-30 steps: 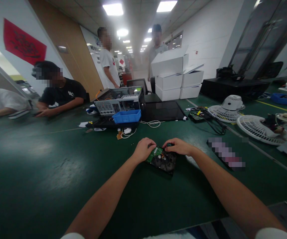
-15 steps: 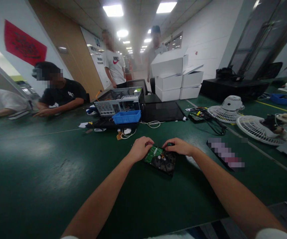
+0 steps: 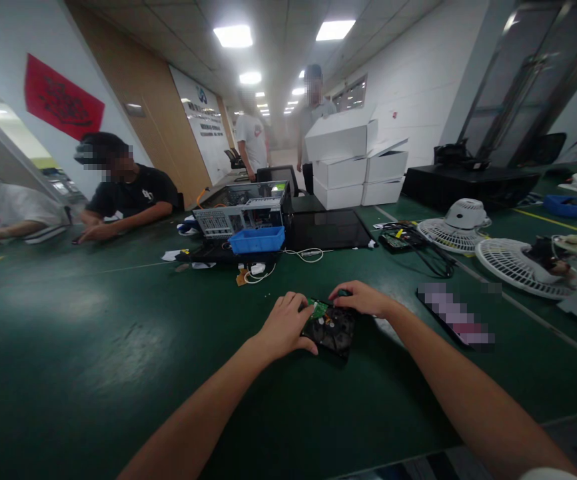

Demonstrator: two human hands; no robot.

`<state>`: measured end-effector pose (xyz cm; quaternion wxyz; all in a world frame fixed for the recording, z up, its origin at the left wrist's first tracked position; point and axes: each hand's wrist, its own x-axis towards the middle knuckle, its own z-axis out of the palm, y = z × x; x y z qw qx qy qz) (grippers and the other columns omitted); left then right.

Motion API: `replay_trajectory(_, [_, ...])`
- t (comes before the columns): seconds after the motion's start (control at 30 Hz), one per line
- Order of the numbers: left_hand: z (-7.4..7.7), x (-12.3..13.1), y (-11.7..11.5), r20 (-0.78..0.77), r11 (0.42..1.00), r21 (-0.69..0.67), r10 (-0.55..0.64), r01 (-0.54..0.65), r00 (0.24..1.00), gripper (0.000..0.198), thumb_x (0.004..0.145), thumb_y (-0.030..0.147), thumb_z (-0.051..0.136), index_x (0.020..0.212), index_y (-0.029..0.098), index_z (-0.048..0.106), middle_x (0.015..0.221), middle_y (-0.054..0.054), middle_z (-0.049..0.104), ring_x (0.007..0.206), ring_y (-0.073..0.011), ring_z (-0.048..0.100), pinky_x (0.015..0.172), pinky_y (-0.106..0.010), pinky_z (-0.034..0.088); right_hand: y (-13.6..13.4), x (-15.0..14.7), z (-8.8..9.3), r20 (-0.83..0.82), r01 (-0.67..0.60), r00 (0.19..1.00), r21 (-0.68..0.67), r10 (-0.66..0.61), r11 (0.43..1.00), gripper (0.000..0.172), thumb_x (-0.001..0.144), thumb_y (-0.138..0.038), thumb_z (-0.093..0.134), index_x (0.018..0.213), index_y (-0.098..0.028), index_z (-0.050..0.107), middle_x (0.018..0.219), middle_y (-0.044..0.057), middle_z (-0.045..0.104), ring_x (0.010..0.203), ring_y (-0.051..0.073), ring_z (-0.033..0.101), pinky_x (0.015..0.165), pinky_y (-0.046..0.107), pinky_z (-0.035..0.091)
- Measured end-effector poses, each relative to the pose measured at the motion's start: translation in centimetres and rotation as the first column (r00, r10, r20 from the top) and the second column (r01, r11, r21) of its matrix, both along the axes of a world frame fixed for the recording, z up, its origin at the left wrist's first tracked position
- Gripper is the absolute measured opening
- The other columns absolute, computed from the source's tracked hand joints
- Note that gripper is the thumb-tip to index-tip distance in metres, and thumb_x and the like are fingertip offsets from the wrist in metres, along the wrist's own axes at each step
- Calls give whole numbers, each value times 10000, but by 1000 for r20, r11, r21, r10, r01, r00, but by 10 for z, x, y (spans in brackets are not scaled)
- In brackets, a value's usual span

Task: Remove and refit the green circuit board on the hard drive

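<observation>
A hard drive (image 3: 335,333) lies on the green table in front of me, its green circuit board and dark metal body facing up. Along its left side is my left hand (image 3: 287,325), the thumb at the near side and the fingers over the far left corner, covering part of the board. At the far right corner, my right hand (image 3: 361,299) grips the drive's edge with bent fingers; the fingertips are partly hidden.
An open computer case (image 3: 241,210) stands behind a blue tray (image 3: 257,240). A dark flat panel (image 3: 331,230) and white boxes (image 3: 341,172) are further back. To the right are a phone (image 3: 456,317), cables (image 3: 433,257) and white fan parts (image 3: 516,267). Other people (image 3: 128,190) are nearby.
My left hand has shifted from the drive's far edge to its left side, with the thumb now spread toward me. My right hand stays at the far right corner.
</observation>
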<state>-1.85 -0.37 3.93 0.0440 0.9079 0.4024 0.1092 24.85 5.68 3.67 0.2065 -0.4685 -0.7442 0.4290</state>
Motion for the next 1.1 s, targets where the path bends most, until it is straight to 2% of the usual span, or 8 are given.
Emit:
replay_trajectory(0.13, [2, -1, 2, -51, 1000, 16, 8, -7, 999, 868, 667, 667, 817, 1399, 272, 569, 1283, -133, 532, 1176, -356, 463, 965, -468, 408, 1, 0, 0, -14, -3, 1000, -88, 2, 996, 289, 796, -351, 660, 1007, -168, 736, 813, 22, 730, 632, 126, 602, 561, 224, 448])
replay_trajectory(0.3, [7, -4, 2, -87, 998, -32, 58, -61, 994, 806, 734, 568, 821, 1447, 352, 513, 1361, -112, 476, 1231, -350, 439, 1014, -493, 388, 2, 3, -2, 17, 18, 1000, -146, -15, 989, 284, 815, -343, 645, 1037, -176, 705, 828, 30, 742, 577, 111, 603, 412, 182, 334])
replay_trajectory(0.53, [20, -26, 10, -56, 986, -115, 119, -125, 991, 621, 883, 294, 702, 1461, 343, 482, 1424, -93, 450, 1283, -310, 469, 1051, -451, 406, 3, 3, -5, -7, 52, 999, -159, -54, 986, 275, 847, -335, 658, 1079, -189, 683, 848, 40, 743, 614, 118, 630, 395, 163, 347])
replay_trajectory(0.67, [27, -30, 13, 20, 967, -162, 201, -195, 979, 282, 955, 346, 592, 1216, 245, 627, 1244, -78, 561, 1063, -238, 606, 929, -363, 481, 6, 4, -9, -42, 133, 989, -130, -139, 983, 280, 834, -307, 691, 1082, -179, 682, 822, 29, 719, 589, 105, 607, 414, 166, 361])
replay_trajectory(0.77, [28, -23, 12, 19, 959, -164, 236, -230, 971, 165, 975, 330, 548, 1028, 212, 650, 1110, -68, 608, 961, -222, 625, 875, -354, 490, 9, 5, -12, -67, 173, 982, -86, -179, 981, 336, 783, -284, 755, 1094, -177, 687, 742, -6, 664, 575, 100, 580, 446, 173, 387])
replay_trajectory(0.9, [26, -1, -1, 59, 973, -128, 201, -192, 978, 265, 1016, 340, 441, 1052, 191, 657, 1112, -94, 631, 1049, -252, 597, 929, -390, 476, 10, 6, -14, -112, 212, 970, -56, -217, 976, 355, 762, -233, 758, 1104, -171, 684, 689, -35, 608, 559, 92, 545, 474, 183, 401])
replay_trajectory(0.97, [22, 12, -12, 96, 980, -109, 178, -168, 979, 391, 1016, 468, 424, 1171, 183, 642, 1190, -117, 625, 1132, -282, 564, 980, -428, 460, 10, 6, -15, -129, 226, 964, -51, -231, 973, 351, 760, -227, 753, 1099, -168, 684, 695, -37, 602, 556, 91, 539, 479, 188, 401])
replay_trajectory(1.1, [8, 33, -32, 97, 986, -60, 161, -155, 982, 846, 854, 787, 484, 1437, 173, 497, 1427, -174, 510, 1309, -382, 441, 1087, -549, 369, 10, 5, -16, -163, 253, 953, -36, -256, 967, 349, 757, -251, 756, 1091, -170, 691, 698, -33, 603, 564, 95, 541, 490, 196, 406])
